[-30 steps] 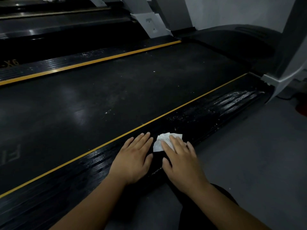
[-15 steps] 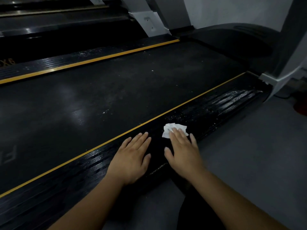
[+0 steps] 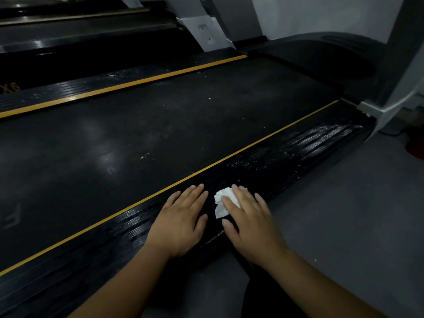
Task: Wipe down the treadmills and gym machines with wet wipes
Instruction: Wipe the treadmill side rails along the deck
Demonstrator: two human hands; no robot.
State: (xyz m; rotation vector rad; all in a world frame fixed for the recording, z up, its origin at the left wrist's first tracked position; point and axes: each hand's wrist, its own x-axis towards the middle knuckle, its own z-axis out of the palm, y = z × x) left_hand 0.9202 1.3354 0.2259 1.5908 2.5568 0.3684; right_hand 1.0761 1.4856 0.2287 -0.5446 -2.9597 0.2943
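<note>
1. While the right hand (image 3: 252,223) lies palm down with its fingers straight and spread, those fingers press the wet wipe (image 3: 221,203) onto the near side rail (image 3: 286,166) of the treadmill; nothing curls round the wipe, so this is a flat press and no grasp.
2. Wipe sticks out from under the index and middle fingers on the side facing the left hand (image 3: 181,223); the rest is hidden under the fingers.
3. Left hand lies flat on the same rail, just beside the right; its fingers are straight and hold nothing; it lies near the wipe but apart from it.
4. Wipe: white, thin, crumpled sheet with irregular folds.
5. Rail: black, glossy, ribbed lengthwise; white specks and dusty streaks on the stretch beyond the hands, heaviest near the front end.
6. Thin yellow stripe (image 3: 252,145) runs between rail and belt (image 3: 137,145); belt is matte black and finely textured, with pale scuffs, scattered specks and a soft patch of glare.
7. Far rail (image 3: 91,86): same ribbed black with its own yellow stripe; second treadmill (image 3: 80,31) beyond it, dark with shiny edges.
8. Rounded black motor cover (image 3: 321,56) at the belt's front; grey upright (image 3: 401,76) at right.
9. Floor (image 3: 344,214): matte grey, right of the near rail; red object (image 3: 416,145) at the frame edge, too cropped to identify.
</note>
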